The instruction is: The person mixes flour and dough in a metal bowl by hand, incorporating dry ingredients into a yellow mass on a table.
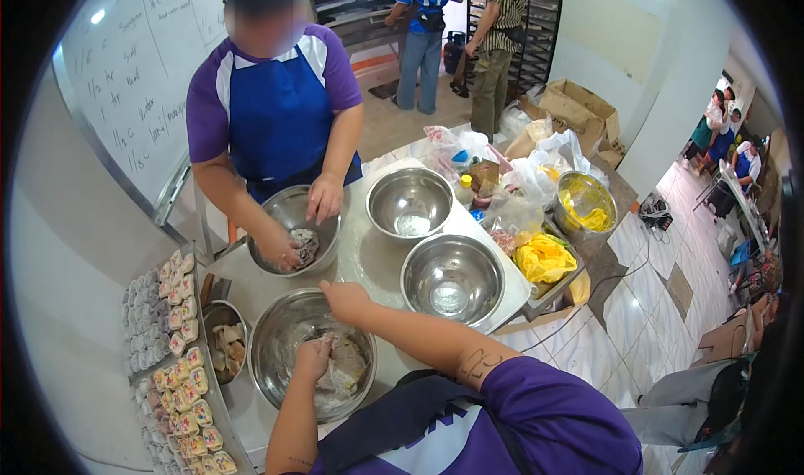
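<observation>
A large stainless steel mixing bowl stands on the table before me. My left hand is down inside it, floury fingers curled into a pale, lumpy dough with yellowish-green bits. Loose flour lies around the dough and on the bowl's wall. My right hand grips the bowl's far rim; its fingertips are partly hidden. Just beyond, a co-worker in a blue apron has both hands at another steel bowl, one of them in greyish-purple dough.
Two steel bowls stand right of mine. At left are a smaller bowl with tan pieces and trays of small cakes. Bags, a yellow plastic bag and a yellow-smeared bowl crowd the right. Two people stand behind.
</observation>
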Demonstrator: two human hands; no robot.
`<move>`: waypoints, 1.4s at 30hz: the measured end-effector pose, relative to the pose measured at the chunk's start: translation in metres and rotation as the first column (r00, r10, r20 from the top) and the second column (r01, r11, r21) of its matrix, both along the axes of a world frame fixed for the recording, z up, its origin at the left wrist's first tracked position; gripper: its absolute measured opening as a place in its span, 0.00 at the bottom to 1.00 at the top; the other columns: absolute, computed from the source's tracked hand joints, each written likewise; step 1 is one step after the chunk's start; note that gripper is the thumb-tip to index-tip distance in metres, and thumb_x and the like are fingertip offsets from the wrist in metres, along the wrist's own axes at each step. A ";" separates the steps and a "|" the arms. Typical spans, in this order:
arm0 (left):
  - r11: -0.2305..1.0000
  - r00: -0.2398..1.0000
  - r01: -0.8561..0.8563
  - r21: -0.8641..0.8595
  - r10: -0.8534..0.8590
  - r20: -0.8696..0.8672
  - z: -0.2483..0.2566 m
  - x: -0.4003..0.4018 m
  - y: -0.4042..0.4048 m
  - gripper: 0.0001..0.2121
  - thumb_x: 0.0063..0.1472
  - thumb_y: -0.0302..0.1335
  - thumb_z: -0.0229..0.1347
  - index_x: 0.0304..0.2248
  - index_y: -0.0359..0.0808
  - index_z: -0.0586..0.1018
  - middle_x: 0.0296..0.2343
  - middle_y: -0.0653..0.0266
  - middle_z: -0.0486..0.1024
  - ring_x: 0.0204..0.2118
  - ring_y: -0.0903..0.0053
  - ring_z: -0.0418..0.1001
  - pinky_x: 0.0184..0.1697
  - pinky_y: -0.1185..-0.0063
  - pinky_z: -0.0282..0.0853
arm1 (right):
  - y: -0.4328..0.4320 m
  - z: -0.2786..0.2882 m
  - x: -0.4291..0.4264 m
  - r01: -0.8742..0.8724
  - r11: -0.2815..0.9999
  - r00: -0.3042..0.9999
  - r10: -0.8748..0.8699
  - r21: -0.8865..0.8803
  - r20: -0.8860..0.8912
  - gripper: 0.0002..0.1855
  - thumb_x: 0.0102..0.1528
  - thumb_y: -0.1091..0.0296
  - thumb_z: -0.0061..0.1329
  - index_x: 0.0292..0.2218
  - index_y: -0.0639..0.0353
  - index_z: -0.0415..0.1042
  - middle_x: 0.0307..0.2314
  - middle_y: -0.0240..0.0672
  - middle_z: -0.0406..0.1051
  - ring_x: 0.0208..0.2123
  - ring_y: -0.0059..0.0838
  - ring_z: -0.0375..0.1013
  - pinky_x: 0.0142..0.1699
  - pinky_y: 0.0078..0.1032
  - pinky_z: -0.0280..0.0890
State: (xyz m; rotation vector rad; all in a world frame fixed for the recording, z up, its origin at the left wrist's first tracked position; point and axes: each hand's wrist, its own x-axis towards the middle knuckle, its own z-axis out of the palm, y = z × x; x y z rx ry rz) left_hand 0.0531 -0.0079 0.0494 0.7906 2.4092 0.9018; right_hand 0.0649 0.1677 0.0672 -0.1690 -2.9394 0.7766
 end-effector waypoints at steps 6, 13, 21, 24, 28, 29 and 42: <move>0.983 0.990 0.113 -0.144 -0.124 -0.064 0.010 0.006 0.005 0.17 0.55 0.38 0.43 0.20 0.33 0.75 0.19 0.53 0.72 0.23 0.62 0.70 0.29 0.73 0.64 | 0.002 0.007 0.002 0.015 1.000 0.998 -0.014 -0.015 0.059 0.17 0.42 0.72 0.46 0.36 0.59 0.59 0.27 0.42 0.69 0.30 0.42 0.70 0.32 0.35 0.64; 0.998 0.985 0.018 -0.057 -0.028 -0.170 -0.008 0.001 0.000 0.10 0.56 0.30 0.42 0.32 0.36 0.74 0.28 0.51 0.72 0.32 0.59 0.70 0.37 0.71 0.63 | -0.001 0.017 0.004 0.011 1.000 0.998 -0.011 -0.015 0.060 0.16 0.43 0.73 0.44 0.36 0.59 0.59 0.27 0.43 0.69 0.29 0.43 0.70 0.31 0.36 0.64; 0.997 0.989 0.077 -0.030 -0.080 -0.122 -0.017 -0.004 -0.006 0.15 0.49 0.19 0.46 0.37 0.40 0.73 0.31 0.53 0.72 0.35 0.64 0.70 0.39 0.75 0.64 | 0.000 0.004 0.001 0.023 0.999 1.000 -0.024 -0.046 -0.008 0.15 0.43 0.72 0.44 0.35 0.58 0.59 0.24 0.42 0.68 0.27 0.44 0.70 0.30 0.37 0.63; 0.996 0.993 0.089 0.013 -0.087 -0.081 -0.024 -0.009 -0.011 0.19 0.45 0.16 0.47 0.40 0.41 0.73 0.32 0.54 0.72 0.36 0.68 0.71 0.40 0.79 0.64 | -0.001 0.006 0.002 0.017 0.999 1.000 -0.018 -0.047 -0.009 0.16 0.42 0.73 0.44 0.36 0.58 0.59 0.25 0.42 0.68 0.28 0.43 0.69 0.30 0.36 0.63; 0.984 0.959 0.178 0.025 -0.168 -0.228 -0.019 -0.005 -0.009 0.22 0.43 0.13 0.47 0.40 0.37 0.72 0.32 0.55 0.73 0.35 0.72 0.71 0.41 0.81 0.64 | 0.001 0.007 0.003 0.020 0.998 1.000 -0.020 -0.059 0.001 0.16 0.42 0.73 0.45 0.36 0.58 0.59 0.26 0.42 0.68 0.29 0.43 0.69 0.31 0.36 0.63; 0.984 0.959 0.178 0.026 -0.168 -0.228 -0.021 -0.004 -0.007 0.22 0.43 0.13 0.47 0.40 0.37 0.72 0.32 0.55 0.73 0.35 0.72 0.71 0.41 0.81 0.64 | 0.002 0.006 0.003 0.026 0.998 1.000 -0.026 -0.050 0.009 0.17 0.42 0.72 0.45 0.36 0.58 0.59 0.26 0.42 0.68 0.29 0.43 0.69 0.31 0.36 0.63; 0.997 0.966 -0.082 -0.010 0.077 -0.248 -0.007 -0.003 -0.008 0.13 0.42 0.23 0.52 0.32 0.36 0.72 0.22 0.57 0.73 0.24 0.69 0.71 0.29 0.76 0.65 | -0.002 0.010 0.002 0.020 1.000 1.000 -0.020 -0.018 0.006 0.12 0.45 0.72 0.40 0.35 0.59 0.60 0.25 0.42 0.69 0.30 0.42 0.70 0.32 0.36 0.63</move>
